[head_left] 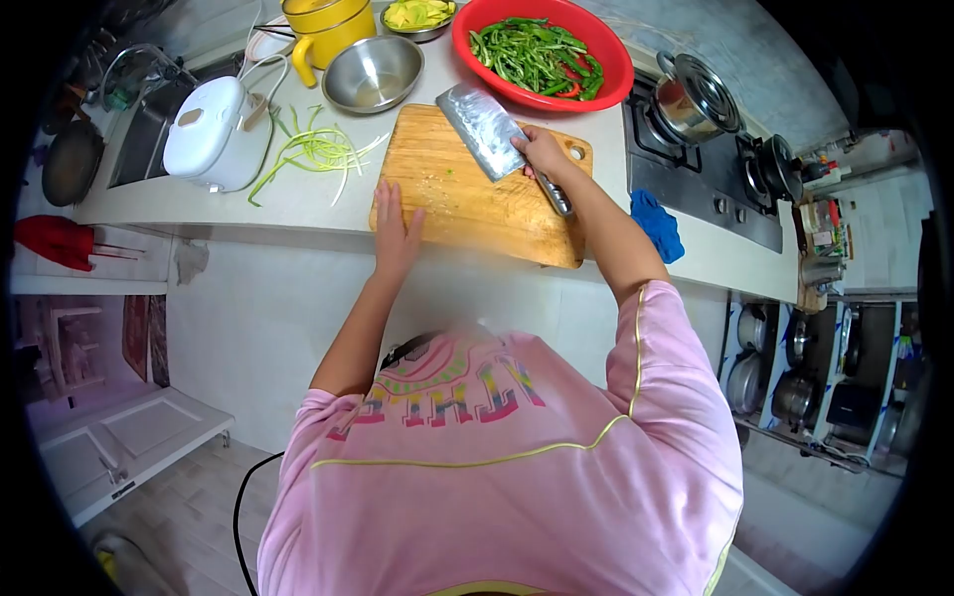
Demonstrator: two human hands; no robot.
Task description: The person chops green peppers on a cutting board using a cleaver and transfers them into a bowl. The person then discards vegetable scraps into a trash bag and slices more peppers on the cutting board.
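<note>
Over the cutting board (462, 209), the cleaver (481, 129) in your right hand (546, 155), fingers closed around its handle end, your left hand (396, 236) on the board's left edge, fingers outstretched, empty.

The person wears a loose pink top (537, 526) with wide sleeves (681, 348) ending around the elbows — thin yellow-green piping (457, 465) crossing the body and running down the right sleeve — and striped, multicoloured block lettering (452, 405) beside a curved green-and-pink print (437, 372), partly blurred.
</note>
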